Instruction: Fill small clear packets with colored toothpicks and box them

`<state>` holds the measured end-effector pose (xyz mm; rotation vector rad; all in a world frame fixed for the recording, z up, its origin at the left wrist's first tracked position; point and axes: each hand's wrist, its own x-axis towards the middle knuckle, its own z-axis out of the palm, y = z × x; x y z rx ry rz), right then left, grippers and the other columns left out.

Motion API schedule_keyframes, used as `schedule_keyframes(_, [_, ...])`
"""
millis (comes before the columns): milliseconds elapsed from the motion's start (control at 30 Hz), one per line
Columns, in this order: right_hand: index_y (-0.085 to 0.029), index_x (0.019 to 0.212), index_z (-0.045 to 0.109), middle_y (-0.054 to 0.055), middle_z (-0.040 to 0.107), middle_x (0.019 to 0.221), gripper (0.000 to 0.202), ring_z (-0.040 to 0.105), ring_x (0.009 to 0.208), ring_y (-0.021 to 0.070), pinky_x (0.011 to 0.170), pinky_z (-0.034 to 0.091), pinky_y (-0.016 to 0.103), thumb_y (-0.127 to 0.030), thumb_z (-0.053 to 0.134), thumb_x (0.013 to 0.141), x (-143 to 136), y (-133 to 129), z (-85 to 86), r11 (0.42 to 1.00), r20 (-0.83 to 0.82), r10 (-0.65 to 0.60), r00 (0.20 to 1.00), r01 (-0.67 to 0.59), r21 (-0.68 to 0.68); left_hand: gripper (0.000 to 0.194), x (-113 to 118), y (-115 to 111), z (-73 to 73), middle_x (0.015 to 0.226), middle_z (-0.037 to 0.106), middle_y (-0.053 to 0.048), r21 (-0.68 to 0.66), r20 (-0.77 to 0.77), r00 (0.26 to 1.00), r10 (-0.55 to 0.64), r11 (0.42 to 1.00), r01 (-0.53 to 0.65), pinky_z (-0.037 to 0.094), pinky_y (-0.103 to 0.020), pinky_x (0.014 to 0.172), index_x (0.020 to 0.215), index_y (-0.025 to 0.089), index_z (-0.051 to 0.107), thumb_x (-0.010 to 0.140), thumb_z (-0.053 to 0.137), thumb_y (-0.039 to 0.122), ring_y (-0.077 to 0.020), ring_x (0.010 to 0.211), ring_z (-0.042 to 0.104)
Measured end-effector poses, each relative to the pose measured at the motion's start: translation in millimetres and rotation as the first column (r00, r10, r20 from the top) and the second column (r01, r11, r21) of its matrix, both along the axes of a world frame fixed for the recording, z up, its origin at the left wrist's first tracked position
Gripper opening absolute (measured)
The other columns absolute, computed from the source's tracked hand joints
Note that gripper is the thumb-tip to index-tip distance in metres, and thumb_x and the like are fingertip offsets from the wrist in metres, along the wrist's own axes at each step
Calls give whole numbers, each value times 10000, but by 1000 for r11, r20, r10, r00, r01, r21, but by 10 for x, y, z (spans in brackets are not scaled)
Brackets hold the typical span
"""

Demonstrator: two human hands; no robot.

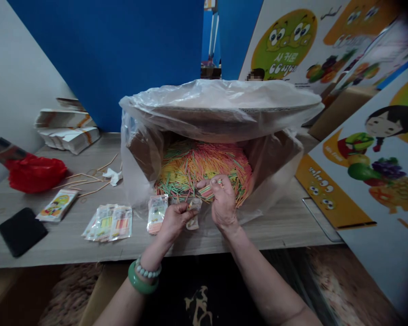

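Note:
My left hand (177,220), with a green bangle and beads at the wrist, pinches a small clear packet (193,214). My right hand (222,199) is closed round a small bunch of coloured sticks (207,192), just right of the packet and over the box's near edge. Behind both hands, a cardboard box (144,156) lined with clear plastic lies open towards me, holding a heap of thin pink, yellow and green sticks (204,163). Left of my left hand lies a stack of packets (157,210). Filled packets (110,222) are fanned out farther left.
At the left are a black flat object (22,232), a printed packet (57,205), a red plastic bag (37,173), loose tan sticks (93,181) and stacked flat cartons (68,131). Large printed cartons (370,149) stand at the right. A blue panel (122,54) rises behind.

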<state>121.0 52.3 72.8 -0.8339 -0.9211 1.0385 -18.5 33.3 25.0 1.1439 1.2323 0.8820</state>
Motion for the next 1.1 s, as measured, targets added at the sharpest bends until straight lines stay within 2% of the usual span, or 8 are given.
schedule_keyframes(133, [-236, 894, 475, -6, 733, 771, 132, 698, 808, 181, 878, 490, 370, -348, 533, 931, -77, -11, 12, 1000, -10, 10, 1000, -10, -6, 400, 27, -2, 13, 553, 455, 40, 1, 11, 999, -32, 999, 32, 323, -223, 535, 550, 158, 533, 620, 787, 459, -94, 553, 389])
schedule_keyframes(333, [-242, 889, 474, -3, 735, 775, 141, 702, 785, 187, 788, 513, 342, -358, 548, 923, -106, -35, -116, 996, -15, 73, 997, -74, -57, 362, 20, -16, 83, 578, 502, 24, -30, 73, 996, -58, 998, 61, 333, -228, 546, 588, 148, 577, 623, 789, 440, -107, 575, 431])
schedule_keyframes(500, [-242, 846, 495, -14, 726, 735, 95, 697, 837, 186, 875, 494, 364, -295, 554, 898, -49, -57, -160, 993, -9, 107, 994, -107, -51, 395, 4, -24, 113, 541, 430, 47, -41, 76, 996, -48, 998, 52, 295, -218, 526, 553, 155, 516, 615, 774, 447, -82, 538, 368])
schedule_keyframes(600, [-240, 799, 507, 2, 735, 778, 98, 686, 879, 190, 890, 483, 363, -288, 560, 866, -9, -54, -140, 979, 63, 190, 980, -184, -90, 408, 4, -24, 99, 541, 418, 47, -34, 60, 997, -41, 999, 43, 292, -222, 524, 546, 158, 502, 635, 759, 463, -84, 537, 365])
schedule_keyframes(700, [-235, 776, 520, 28, 747, 862, 121, 669, 915, 193, 880, 480, 352, -319, 576, 843, 7, -40, -136, 945, 165, 311, 936, -287, -157, 406, 5, -15, 68, 560, 437, 39, 28, 37, 998, -50, 998, 49, 303, -229, 542, 565, 152, 525, 669, 748, 475, -94, 560, 383])
schedule_keyframes(867, [-230, 796, 522, 49, 743, 989, 168, 654, 968, 203, 881, 485, 358, -385, 569, 840, -4, -5, -192, 879, 253, 468, 847, -417, -230, 405, -11, -9, 28, 716, 594, -13, 159, 5, 990, -140, 978, 137, 395, -261, 654, 762, 126, 676, 780, 675, 530, -153, 709, 512])
schedule_keyframes(1000, [-228, 872, 608, 60, 704, 1139, 195, 613, 1106, 214, 998, 438, 391, -421, 584, 859, 57, -17, -204, 869, 395, 494, 774, -452, -201, 417, -70, -30, 16, 933, 703, -74, 116, 200, 974, -109, 989, 87, 455, -304, 836, 927, 129, 726, 828, 656, 528, -202, 905, 601])
schedule_keyframes(1100, [-253, 1075, 639, 52, 661, 1224, 282, 587, 1160, 203, 1020, 424, 375, -415, 610, 846, 131, -47, -246, 908, 376, 419, 827, -382, -171, 432, -124, -48, 27, 1093, 719, -105, 12, 386, 922, -23, 1000, 20, 465, -337, 930, 1067, 150, 732, 810, 697, 495, -222, 1020, 628])
